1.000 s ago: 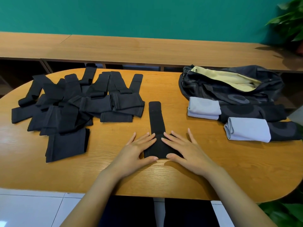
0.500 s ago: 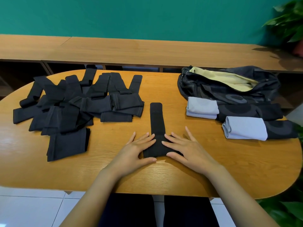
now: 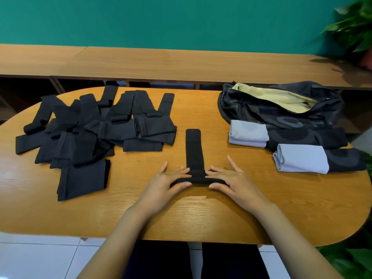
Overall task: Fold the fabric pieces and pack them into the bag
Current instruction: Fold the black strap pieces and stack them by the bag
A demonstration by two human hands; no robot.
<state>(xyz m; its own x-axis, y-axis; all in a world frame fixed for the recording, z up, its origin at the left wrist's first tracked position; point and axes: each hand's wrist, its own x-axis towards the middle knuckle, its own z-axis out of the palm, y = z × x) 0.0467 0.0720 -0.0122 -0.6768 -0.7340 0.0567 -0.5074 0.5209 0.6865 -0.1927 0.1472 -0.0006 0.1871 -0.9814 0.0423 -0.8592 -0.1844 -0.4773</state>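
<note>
A long black fabric strip (image 3: 193, 150) lies lengthwise at the middle of the wooden table (image 3: 201, 214). Its near end is folded up into a low roll. My left hand (image 3: 167, 182) pinches the roll's left side between thumb and fingers. My right hand (image 3: 235, 182) pinches its right side the same way. To the left lies a pile of several unfolded black fabric pieces (image 3: 86, 133). The dark bag (image 3: 281, 109) with a yellow lining lies open at the back right.
Two folded grey-and-black pieces (image 3: 248, 133) (image 3: 302, 161) lie in front of the bag. A long wooden bench (image 3: 161, 63) runs behind the table along a green wall. A potted plant (image 3: 354, 27) stands at the far right.
Both hands lay flat on the strip's near end before. They have since lifted that end and turned it over away from me into a roll.
</note>
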